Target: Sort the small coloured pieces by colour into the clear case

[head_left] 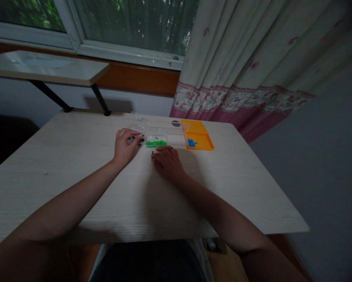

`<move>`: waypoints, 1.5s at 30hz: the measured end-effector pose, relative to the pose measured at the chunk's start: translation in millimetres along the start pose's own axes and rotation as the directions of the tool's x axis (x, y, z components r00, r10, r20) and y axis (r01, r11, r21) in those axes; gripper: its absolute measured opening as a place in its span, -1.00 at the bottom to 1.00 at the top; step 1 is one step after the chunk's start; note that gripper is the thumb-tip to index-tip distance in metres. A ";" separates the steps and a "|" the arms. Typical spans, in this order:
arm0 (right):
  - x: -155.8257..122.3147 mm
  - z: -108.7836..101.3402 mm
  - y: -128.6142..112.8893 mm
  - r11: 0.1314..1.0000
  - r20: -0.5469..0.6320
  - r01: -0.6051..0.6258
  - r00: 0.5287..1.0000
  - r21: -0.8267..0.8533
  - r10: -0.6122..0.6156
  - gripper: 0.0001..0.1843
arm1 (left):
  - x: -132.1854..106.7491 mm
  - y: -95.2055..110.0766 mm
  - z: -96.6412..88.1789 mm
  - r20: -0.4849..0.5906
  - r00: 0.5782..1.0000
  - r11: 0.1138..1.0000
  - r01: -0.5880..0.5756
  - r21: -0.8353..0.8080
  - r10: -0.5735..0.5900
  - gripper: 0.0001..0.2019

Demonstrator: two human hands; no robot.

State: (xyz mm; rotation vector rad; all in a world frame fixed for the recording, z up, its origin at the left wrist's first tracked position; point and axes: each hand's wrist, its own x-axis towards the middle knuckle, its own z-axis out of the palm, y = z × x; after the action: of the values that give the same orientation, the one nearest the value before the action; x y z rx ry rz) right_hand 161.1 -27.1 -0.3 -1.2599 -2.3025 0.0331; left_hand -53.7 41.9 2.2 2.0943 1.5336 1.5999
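My left hand [125, 144] curls around a clear plastic box at the middle of the table; small dark pieces [138, 138] show between its thumb and forefinger. Close beside it on the right is a clear box [156, 135] of small green pieces [156, 143], with its transparent lid tilted back. My right hand [169, 161] is just in front of the green pieces, fingers pinched on a small dark piece [153, 155] whose kind is too small to make out. Part of the left box is hidden by my left hand.
An orange open case [204, 135] with small blue pieces [191, 143] stands at the right, its clear lid [176, 135] folded left. A dark round spot [176, 123] shows behind that lid. A raised shelf [84, 72] on black legs stands back left; a curtain [237, 70] hangs behind.
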 end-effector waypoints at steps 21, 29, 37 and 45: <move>-0.7 -6.2 15.3 0.993 -0.045 -0.120 0.992 0.016 0.120 -0.75 | 1.7 -7.3 -0.6 -0.024 0.999 0.998 0.046 -0.039 -0.046 -0.87; -1.5 -15.8 20.4 0.990 0.062 0.002 0.998 -0.139 0.006 -0.77 | 1.0 -8.3 0.5 -0.021 0.998 0.998 0.053 -0.042 -0.054 -0.86; 2.5 -14.1 21.4 0.980 0.078 0.111 0.992 -0.164 -0.099 -0.81 | 1.7 -5.7 -1.0 -0.007 0.999 0.998 0.044 -0.041 -0.045 -0.86; 2.5 -11.5 18.2 0.993 0.058 0.068 0.996 -0.097 -0.063 -0.79 | 1.1 -9.7 0.1 0.005 0.998 0.998 0.060 -0.013 -0.060 -0.86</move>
State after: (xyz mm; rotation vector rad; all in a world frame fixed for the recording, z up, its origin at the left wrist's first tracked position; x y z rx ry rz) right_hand 179.3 -17.3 6.0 -1.2446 -2.4173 -0.0705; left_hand -59.9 47.5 -2.8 2.0242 1.5644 1.5796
